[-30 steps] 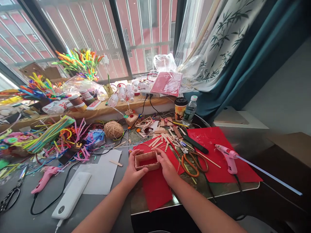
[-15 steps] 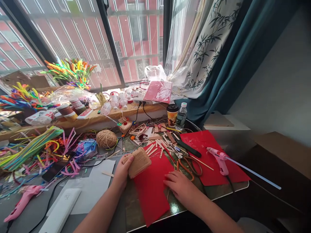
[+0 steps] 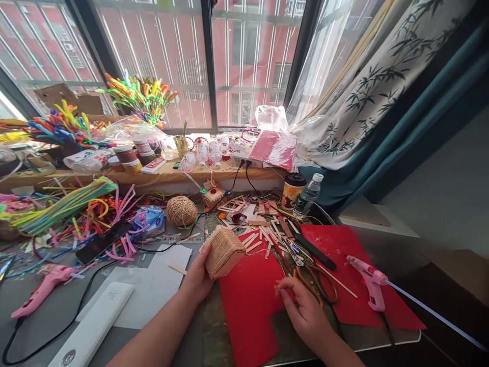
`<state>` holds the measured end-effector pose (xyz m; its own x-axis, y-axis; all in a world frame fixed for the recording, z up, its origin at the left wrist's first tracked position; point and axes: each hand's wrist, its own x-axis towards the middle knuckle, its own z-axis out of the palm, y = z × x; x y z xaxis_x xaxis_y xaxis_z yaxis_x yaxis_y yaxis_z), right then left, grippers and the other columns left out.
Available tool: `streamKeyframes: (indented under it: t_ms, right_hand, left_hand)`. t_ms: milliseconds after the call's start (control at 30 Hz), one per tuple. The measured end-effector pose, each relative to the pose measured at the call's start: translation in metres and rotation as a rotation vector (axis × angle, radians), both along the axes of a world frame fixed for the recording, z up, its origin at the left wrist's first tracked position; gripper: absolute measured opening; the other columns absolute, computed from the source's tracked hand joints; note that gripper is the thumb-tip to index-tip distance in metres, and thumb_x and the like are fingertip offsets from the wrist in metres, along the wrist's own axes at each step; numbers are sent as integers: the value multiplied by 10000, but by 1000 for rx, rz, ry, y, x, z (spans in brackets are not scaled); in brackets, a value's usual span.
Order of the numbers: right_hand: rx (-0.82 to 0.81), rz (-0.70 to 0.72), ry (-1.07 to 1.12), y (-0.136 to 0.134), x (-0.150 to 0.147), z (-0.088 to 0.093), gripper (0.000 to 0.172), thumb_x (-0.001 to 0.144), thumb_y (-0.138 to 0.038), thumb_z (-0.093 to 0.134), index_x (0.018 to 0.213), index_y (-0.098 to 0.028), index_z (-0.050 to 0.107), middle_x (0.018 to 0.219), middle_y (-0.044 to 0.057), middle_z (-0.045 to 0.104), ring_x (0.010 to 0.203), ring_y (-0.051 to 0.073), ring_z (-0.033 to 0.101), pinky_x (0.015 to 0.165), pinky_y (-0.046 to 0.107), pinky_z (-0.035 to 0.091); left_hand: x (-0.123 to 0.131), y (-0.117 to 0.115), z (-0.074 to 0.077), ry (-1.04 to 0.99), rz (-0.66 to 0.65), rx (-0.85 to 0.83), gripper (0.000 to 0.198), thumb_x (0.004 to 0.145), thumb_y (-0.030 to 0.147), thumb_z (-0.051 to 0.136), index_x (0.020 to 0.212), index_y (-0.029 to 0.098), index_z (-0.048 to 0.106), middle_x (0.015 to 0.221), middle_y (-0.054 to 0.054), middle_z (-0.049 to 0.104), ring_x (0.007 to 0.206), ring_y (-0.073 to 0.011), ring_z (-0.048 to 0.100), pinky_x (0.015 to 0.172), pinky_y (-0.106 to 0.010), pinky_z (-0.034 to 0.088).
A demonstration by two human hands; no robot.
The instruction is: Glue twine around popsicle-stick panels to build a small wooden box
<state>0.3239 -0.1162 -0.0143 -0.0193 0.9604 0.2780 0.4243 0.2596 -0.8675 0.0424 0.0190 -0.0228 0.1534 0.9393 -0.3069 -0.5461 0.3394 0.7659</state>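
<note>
My left hand (image 3: pixel 199 279) grips a small box wrapped in twine (image 3: pixel 224 250), its thumb along the left side. The box is tilted above a red sheet (image 3: pixel 248 316), with a plain face showing along its lower right. To the right, my right hand (image 3: pixel 302 307) is raised over the sheet's edge, thumb and fingertips pinched together. Whatever is between those fingertips is too small to make out. Just beyond that hand lie scissors with orange handles (image 3: pixel 326 288). A ball of twine (image 3: pixel 182 211) rests behind the box.
Wooden craft sticks (image 3: pixel 267 234) lie scattered behind the red sheet. A pink glue gun (image 3: pixel 370 283) sits at right, another glue gun (image 3: pixel 44 291) at left. A paper cup (image 3: pixel 293 191) and water bottle (image 3: pixel 307 195) stand near the sill. Pipe cleaners (image 3: pixel 69 204) crowd the left.
My left hand has turned the box so another side shows. My right hand has lifted off the red sheet, its fingers going from spread to pinched. The view has shifted left.
</note>
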Motion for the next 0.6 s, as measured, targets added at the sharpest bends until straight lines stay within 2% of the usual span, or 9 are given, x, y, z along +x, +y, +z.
streamKeyframes:
  t_ms: [133, 167, 267, 367, 500, 600]
  right_hand:
    - [-12, -127, 313, 33, -37, 25, 225, 1107, -482, 529, 1102, -280, 627, 817, 3, 614, 709, 208, 613, 673, 315, 546]
    - [1, -114, 335, 43, -47, 31, 243, 1097, -499, 549, 1102, -273, 639, 846, 10, 628, 698, 201, 597, 652, 308, 529]
    - [47, -8, 347, 70, -70, 39, 238, 1051, -488, 656, 1023, -257, 706, 908, 35, 680, 794, 216, 627, 739, 325, 532]
    - [67, -32, 406, 84, -83, 26, 234, 1025, -485, 699, 985, -255, 717, 910, 35, 693, 829, 223, 638, 775, 335, 536]
    - [43, -117, 522, 91, -83, 1, 275, 991, -527, 731, 960, -256, 687, 893, 27, 696, 810, 213, 638, 754, 329, 545]
    - [6, -118, 580, 96, -76, -4, 320, 914, -553, 814, 989, -262, 705, 828, -3, 665, 746, 187, 616, 702, 305, 538]
  left_hand:
    - [0, -1, -1, -12, -8, -18, 576, 883, 607, 794, 1302, 219, 716, 1248, -102, 813, 1090, -310, 791, 853, -380, 639]
    - [0, -2, 0, -8, -12, -18, 583, 890, 620, 783, 1305, 216, 714, 1240, -104, 813, 1080, -313, 791, 834, -381, 634]
    - [0, -6, 3, 16, -24, -7, 601, 899, 645, 761, 1293, 194, 718, 1202, -115, 814, 1040, -322, 793, 794, -379, 611]
    - [0, -10, 7, 48, -36, 26, 585, 896, 625, 774, 1254, 165, 730, 1184, -123, 809, 1036, -318, 782, 828, -375, 591]
    - [2, -10, 5, 105, -28, 71, 567, 886, 599, 804, 1261, 185, 706, 1213, -105, 795, 1112, -304, 747, 896, -357, 575]
    - [2, -7, 0, 171, -23, 83, 575, 873, 606, 815, 1275, 219, 675, 1205, -81, 790, 1078, -290, 744, 856, -339, 572]
